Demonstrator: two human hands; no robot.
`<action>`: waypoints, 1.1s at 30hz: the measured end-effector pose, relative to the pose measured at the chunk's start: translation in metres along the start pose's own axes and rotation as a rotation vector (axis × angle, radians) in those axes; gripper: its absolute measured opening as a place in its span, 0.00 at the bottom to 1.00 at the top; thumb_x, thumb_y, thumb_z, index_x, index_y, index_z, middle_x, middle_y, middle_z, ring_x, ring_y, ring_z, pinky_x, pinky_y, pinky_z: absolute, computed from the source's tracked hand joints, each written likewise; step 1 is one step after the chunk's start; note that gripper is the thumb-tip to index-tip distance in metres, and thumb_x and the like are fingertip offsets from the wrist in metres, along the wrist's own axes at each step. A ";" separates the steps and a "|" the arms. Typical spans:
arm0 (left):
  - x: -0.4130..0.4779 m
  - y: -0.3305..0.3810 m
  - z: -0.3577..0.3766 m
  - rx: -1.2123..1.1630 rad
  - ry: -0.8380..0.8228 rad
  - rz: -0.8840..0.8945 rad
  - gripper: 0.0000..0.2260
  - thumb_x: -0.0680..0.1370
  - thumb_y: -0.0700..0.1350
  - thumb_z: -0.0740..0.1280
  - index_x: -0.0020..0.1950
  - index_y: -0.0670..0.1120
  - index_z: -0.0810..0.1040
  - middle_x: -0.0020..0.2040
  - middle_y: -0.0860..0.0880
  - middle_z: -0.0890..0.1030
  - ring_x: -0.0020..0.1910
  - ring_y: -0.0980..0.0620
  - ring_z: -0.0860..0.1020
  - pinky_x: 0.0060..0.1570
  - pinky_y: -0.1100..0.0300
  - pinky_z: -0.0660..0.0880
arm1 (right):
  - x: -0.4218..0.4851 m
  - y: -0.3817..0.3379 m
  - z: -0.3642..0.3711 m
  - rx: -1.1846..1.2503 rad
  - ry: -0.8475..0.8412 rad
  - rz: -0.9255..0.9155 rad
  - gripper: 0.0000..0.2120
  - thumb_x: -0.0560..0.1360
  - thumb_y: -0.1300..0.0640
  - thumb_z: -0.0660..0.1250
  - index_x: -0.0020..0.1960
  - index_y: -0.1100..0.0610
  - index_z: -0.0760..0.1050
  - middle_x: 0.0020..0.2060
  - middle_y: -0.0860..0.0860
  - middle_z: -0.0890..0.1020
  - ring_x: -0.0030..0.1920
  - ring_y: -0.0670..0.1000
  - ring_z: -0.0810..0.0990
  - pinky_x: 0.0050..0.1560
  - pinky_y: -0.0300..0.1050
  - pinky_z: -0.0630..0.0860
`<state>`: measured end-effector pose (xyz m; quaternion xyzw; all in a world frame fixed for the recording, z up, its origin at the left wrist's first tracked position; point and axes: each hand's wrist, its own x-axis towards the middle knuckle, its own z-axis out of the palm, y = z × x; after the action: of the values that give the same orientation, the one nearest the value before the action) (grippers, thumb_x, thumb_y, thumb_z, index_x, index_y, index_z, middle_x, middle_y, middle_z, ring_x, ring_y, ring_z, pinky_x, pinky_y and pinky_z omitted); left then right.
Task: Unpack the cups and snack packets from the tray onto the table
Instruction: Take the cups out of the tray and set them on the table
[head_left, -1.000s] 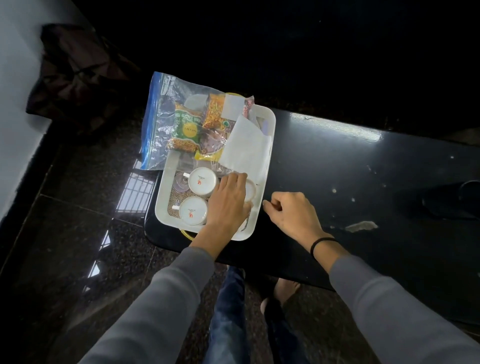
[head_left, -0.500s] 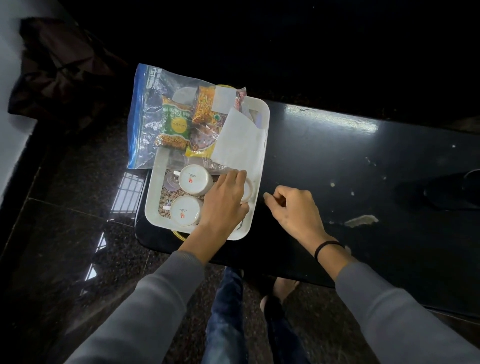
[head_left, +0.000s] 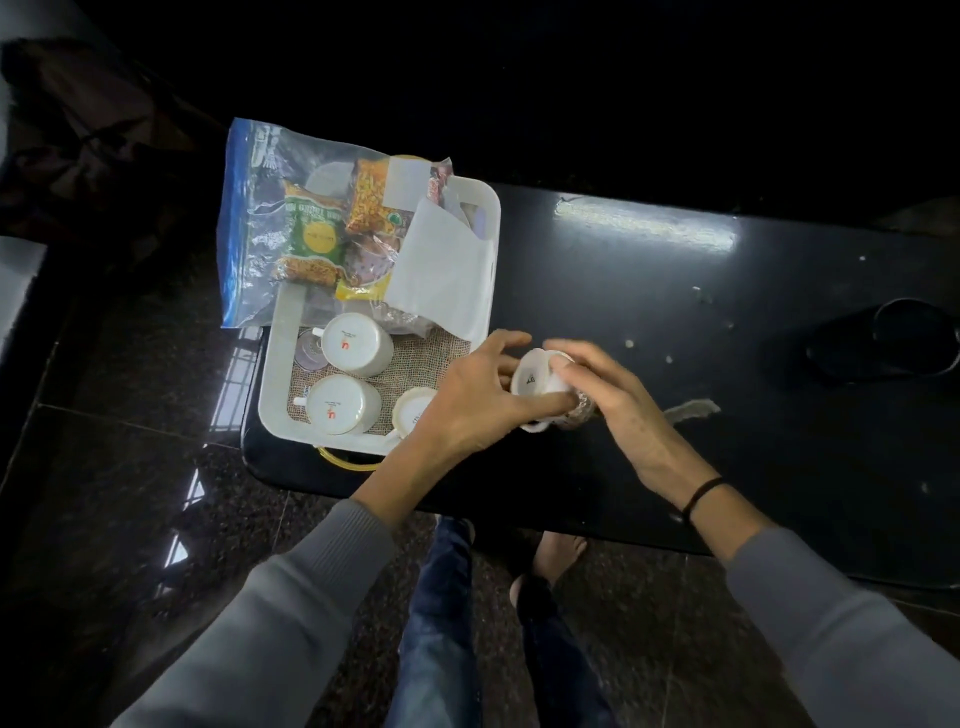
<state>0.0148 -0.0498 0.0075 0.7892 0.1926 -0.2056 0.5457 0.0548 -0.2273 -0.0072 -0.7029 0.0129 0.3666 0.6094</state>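
A white tray (head_left: 274, 364) sits at the left end of the black table (head_left: 675, 322). Three white cups stand upside down in it: one (head_left: 353, 343) at the back, one (head_left: 337, 404) at the front left, one (head_left: 413, 413) partly hidden by my left hand. A clear zip bag (head_left: 260, 208) of snack packets (head_left: 314, 234) leans over the tray's far end, beside a white paper (head_left: 441, 275). Just right of the tray, above the table, both hands hold a fourth white cup (head_left: 535, 384), tilted with its base toward me. My left hand (head_left: 467, 405) grips its left side, my right hand (head_left: 608, 400) its right.
A dark round object (head_left: 883, 338) lies at the table's right end. Crumbs and a pale scrap (head_left: 693, 410) dot the tabletop. The table's near edge is above my knees and a bare foot (head_left: 550, 566). Dark polished floor lies to the left.
My left hand has lifted a cup out of the tray and carried it right over the table. My right hand has come in and taken hold of it too.
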 end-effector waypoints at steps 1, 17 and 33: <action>0.003 -0.004 0.005 -0.074 -0.040 -0.066 0.42 0.61 0.63 0.80 0.71 0.53 0.72 0.51 0.54 0.86 0.53 0.57 0.84 0.59 0.57 0.79 | -0.004 0.003 -0.008 0.016 -0.028 0.036 0.16 0.78 0.39 0.66 0.63 0.40 0.80 0.58 0.44 0.84 0.59 0.45 0.83 0.54 0.41 0.78; -0.005 -0.052 0.088 -0.362 0.064 -0.366 0.14 0.77 0.57 0.72 0.47 0.47 0.85 0.45 0.46 0.88 0.52 0.45 0.86 0.60 0.43 0.80 | -0.036 0.055 -0.024 0.148 0.160 0.516 0.23 0.73 0.40 0.73 0.61 0.52 0.77 0.60 0.57 0.80 0.46 0.57 0.89 0.47 0.55 0.87; -0.005 -0.057 0.088 -0.239 0.098 -0.355 0.09 0.78 0.50 0.71 0.52 0.46 0.86 0.47 0.51 0.87 0.50 0.52 0.85 0.59 0.49 0.81 | -0.028 0.045 -0.001 0.149 0.381 0.692 0.38 0.71 0.40 0.75 0.70 0.63 0.68 0.62 0.61 0.76 0.41 0.62 0.89 0.32 0.46 0.84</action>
<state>-0.0299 -0.1138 -0.0622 0.6816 0.3778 -0.2356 0.5806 0.0138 -0.2522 -0.0306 -0.6663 0.3881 0.4112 0.4861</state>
